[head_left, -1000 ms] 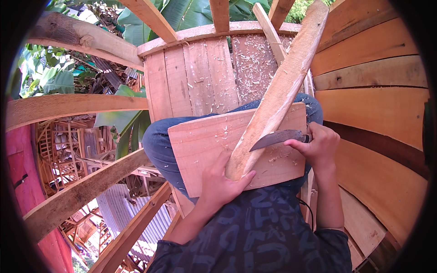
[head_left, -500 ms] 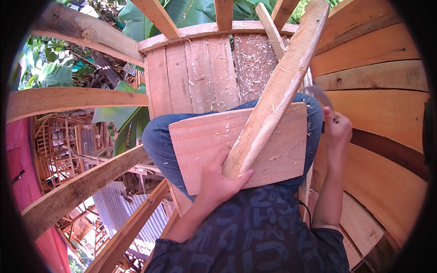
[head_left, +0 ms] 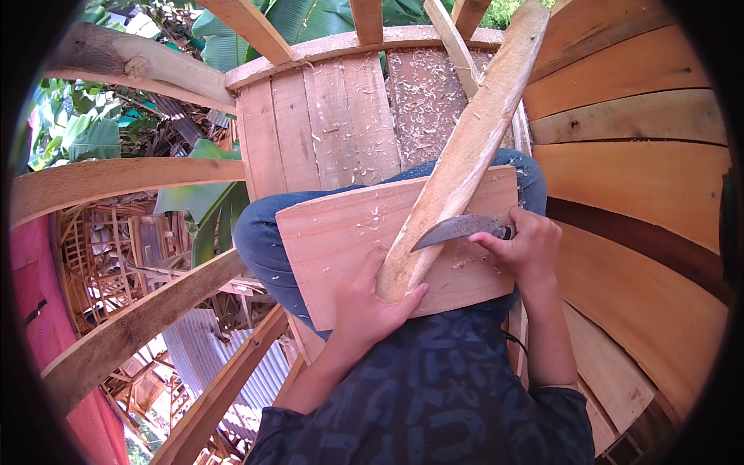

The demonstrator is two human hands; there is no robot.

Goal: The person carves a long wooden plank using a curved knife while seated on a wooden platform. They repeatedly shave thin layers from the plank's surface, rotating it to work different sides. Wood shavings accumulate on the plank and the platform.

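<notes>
Across my lap lies a flat wooden board point(head_left: 333, 240), with a few shavings on it. Over it slants a long rough wooden plank point(head_left: 457, 155), its near end on the board and its far end up at the top right. My left hand point(head_left: 370, 304) is closed around the plank's near end, thumb on the right side. A knife with a curved dark blade point(head_left: 449, 229) is in my right hand point(head_left: 528, 242), fingers wrapped around its handle. The blade lies across the plank's lower part, tip to the left.
My crossed legs in jeans point(head_left: 271, 232) rest on a plank floor point(head_left: 294, 132) strewn with wood shavings. A plank wall point(head_left: 635, 186) rises close on the right. Open beams point(head_left: 139, 298) run along the left, with corrugated sheets point(head_left: 209, 349) below. Banana leaves point(head_left: 310, 31) hang beyond the far edge.
My right hand has brought the knife from beside my right knee, left and nearer, onto the plank. My left hand keeps its hold. The view has shifted slightly.
</notes>
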